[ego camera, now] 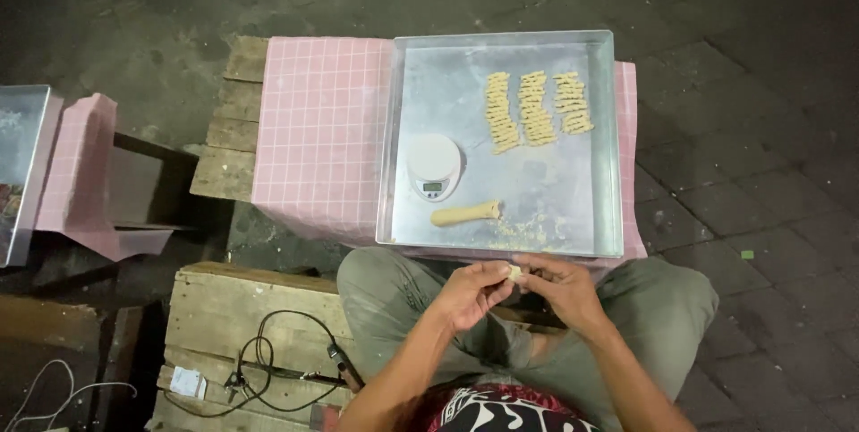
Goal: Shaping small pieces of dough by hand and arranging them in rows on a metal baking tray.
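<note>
Both hands, left (pixel 472 293) and right (pixel 559 287), pinch one small dough bit (pixel 514 272) at fingertips; it looks soft, light, easily squashed; best held lightly by its edges.

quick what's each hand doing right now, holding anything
Left hand: fingers pinched shut on a small dough piece.
Right hand: fingertips closed on the same dough piece, held above the lap in front of the metal tray.

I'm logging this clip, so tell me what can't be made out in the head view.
- Small pale dough piece: mostly hidden by the fingertips of left hand and right hand.
- Round white kitchen scale: display too small to read.
- Square metal tray at far left: cut off by the frame edge.
</note>
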